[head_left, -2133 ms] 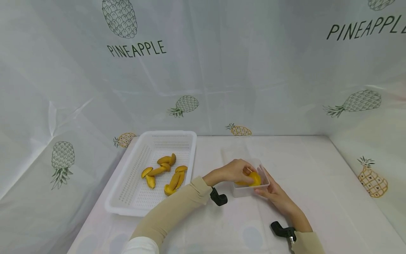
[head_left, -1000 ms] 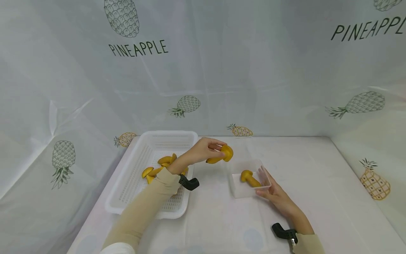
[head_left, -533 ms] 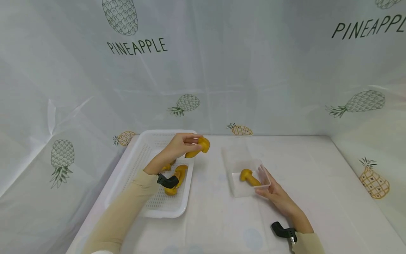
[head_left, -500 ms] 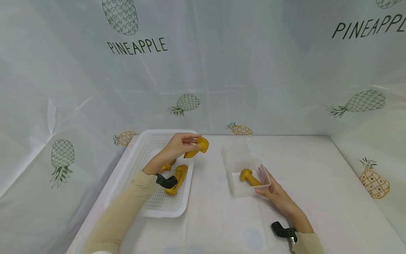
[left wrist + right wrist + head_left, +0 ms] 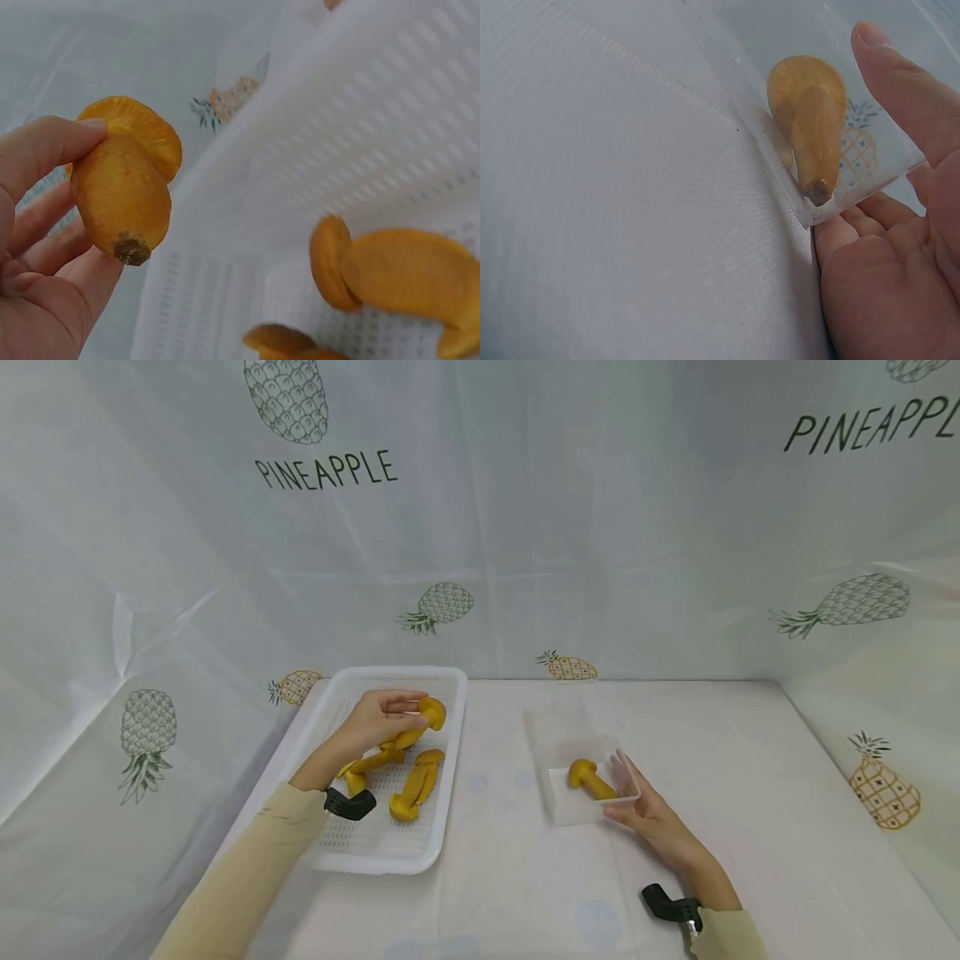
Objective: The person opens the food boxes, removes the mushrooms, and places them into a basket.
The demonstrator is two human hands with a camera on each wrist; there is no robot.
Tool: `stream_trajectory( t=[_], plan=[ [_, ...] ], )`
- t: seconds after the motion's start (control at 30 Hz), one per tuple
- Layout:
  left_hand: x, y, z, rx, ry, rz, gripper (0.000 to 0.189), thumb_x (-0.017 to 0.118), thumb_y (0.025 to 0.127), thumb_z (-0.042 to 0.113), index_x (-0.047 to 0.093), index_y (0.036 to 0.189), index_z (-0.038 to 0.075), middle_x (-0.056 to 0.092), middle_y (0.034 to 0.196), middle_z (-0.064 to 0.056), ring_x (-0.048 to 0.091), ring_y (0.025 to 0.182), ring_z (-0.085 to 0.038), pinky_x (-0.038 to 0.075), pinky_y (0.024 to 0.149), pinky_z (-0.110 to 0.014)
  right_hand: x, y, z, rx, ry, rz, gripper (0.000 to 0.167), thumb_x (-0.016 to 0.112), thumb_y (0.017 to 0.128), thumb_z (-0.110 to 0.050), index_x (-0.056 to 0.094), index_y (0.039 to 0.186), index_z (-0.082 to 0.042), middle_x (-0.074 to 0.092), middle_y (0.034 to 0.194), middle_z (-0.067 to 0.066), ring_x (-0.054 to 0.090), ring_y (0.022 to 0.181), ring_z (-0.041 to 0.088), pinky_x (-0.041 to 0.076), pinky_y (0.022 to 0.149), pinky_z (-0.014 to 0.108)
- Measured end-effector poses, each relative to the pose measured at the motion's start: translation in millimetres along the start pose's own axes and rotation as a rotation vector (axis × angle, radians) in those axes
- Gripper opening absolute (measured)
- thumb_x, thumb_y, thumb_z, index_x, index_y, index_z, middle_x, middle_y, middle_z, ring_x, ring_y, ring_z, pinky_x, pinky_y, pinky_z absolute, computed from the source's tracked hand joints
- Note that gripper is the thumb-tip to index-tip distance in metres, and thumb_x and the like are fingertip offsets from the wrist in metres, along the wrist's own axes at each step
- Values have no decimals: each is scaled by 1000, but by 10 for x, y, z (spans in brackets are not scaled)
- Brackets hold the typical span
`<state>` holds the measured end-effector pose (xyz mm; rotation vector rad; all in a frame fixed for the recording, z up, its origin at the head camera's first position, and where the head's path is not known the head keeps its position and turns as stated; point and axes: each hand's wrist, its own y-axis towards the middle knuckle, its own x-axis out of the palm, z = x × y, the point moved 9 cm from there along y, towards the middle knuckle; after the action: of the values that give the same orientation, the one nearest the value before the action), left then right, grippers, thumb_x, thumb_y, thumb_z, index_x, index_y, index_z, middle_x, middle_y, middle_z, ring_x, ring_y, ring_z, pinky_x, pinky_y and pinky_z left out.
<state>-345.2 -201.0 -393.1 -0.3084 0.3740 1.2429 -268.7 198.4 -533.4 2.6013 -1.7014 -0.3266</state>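
My left hand [image 5: 378, 720] pinches a yellow mushroom [image 5: 432, 713] between thumb and fingers, over the far part of a white perforated basket [image 5: 456, 760]. In the left wrist view the held mushroom's stem [image 5: 124, 195] points down, dark at its cut end. Several more yellow mushrooms [image 5: 414, 787] lie in the basket below. My right hand [image 5: 663, 831] holds the right side of a clear plastic box [image 5: 570, 814], its thumb at the near side and its fingers along the right wall. One mushroom [image 5: 597, 787] lies inside that box.
A see-through flap [image 5: 555, 718] extends behind the box. White cloth covers the table [image 5: 517, 893], and a pineapple-print sheet [image 5: 637, 568] rises behind and at both sides. Each wrist wears a black camera mount [image 5: 350, 804].
My left hand has lifted a mushroom out of the box and carried it left over the basket, leaving one in the box. The right hand has stayed at the box.
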Motion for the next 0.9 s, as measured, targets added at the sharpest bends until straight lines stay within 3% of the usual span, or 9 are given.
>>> stream_trajectory(
  t=[0.4, 0.63, 0.9],
  plan=[
    [-181, -300, -447, -97, 11, -5, 53, 79, 89, 23, 61, 134, 2, 61, 132, -20, 52, 127, -37, 49, 100, -45, 19, -5, 29, 18, 15, -5, 93, 64, 97, -3, 0, 162, -25, -3, 165, 20, -4, 147, 47, 25, 103, 7],
    [-197, -386, -575, -88, 63, -30, 50, 79, 89, 24, 63, 132, 3, 62, 129, -19, 55, 124, -36, 49, 100, -46, 32, 1, 6, 15, 40, -13, 94, 63, 97, -2, -1, 162, -22, -4, 165, 19, -6, 147, 45, 25, 104, 8],
    [-167, -412, -661, -75, 74, -68, 50, 80, 88, 19, 62, 131, 0, 62, 129, -21, 64, 110, -33, 56, 89, -34, 13, 5, -4, 16, 43, -4, 95, 64, 96, -2, -1, 162, -20, -4, 165, 19, -5, 147, 45, 25, 104, 8]
  ],
)
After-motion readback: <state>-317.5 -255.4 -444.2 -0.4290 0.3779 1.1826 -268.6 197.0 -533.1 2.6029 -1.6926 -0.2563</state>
